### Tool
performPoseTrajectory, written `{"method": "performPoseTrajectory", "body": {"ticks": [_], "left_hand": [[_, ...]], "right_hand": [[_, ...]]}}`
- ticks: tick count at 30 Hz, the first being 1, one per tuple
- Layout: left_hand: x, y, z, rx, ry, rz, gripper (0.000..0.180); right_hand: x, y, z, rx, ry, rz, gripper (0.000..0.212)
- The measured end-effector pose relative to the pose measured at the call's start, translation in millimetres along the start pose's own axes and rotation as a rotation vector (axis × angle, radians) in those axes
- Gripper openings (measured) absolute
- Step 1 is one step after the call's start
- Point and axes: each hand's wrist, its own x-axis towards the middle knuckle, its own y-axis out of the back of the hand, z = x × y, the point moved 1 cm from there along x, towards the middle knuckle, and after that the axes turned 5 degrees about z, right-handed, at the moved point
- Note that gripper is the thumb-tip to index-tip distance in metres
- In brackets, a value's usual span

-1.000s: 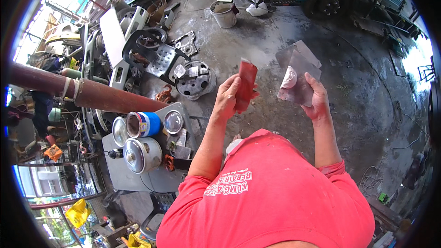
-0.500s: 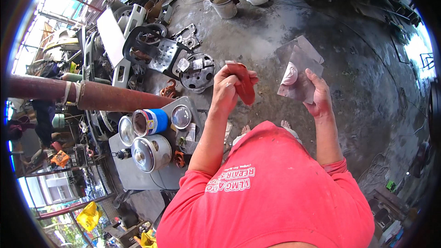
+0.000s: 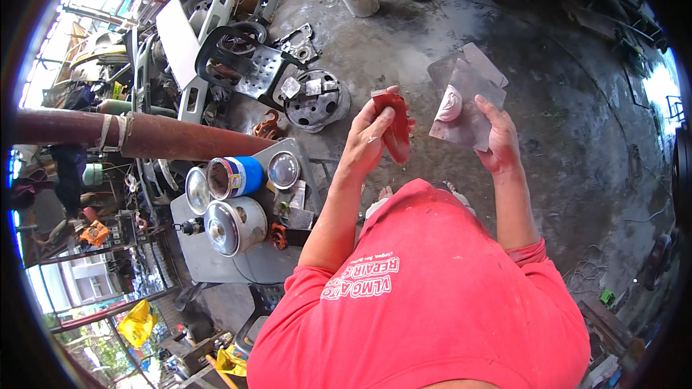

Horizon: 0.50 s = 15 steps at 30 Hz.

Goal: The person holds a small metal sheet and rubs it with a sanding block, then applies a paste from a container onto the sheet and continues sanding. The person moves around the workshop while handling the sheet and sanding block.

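Note:
My left hand grips a red, flexible, flat piece, thumb across its face and fingertips showing past the far edge. Its exact kind is unclear; a pale smear marks the hand near the thumb. To the right, my right hand pinches a thin grey plate by its near right corner, thumb on top. On that plate sits a rounded dollop of pale putty. Another grey sheet sticks out behind its far edge. The two hands are apart, held above the floor.
At left a table bears a blue can, a pale can with a lid and round lids. A rusty pipe crosses above it. Beyond lie a wheel rim, a black chair and a bucket.
The left hand has turned and shifted slightly right, so the red piece shows more of its flat face. The right hand with plate and putty has moved a little to the left.

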Motion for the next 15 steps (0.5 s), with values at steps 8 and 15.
{"method": "performPoseTrajectory", "body": {"ticks": [8, 15], "left_hand": [[-19, 8, 20, 0.052, -0.093, -0.179, 0.042], [-26, 6, 1, -0.07, 0.014, -0.108, 0.03]], "right_hand": [[4, 5, 0, -0.005, -0.008, -0.044, 0.04], [3, 9, 4, 0.012, -0.007, -0.007, 0.034]]}}
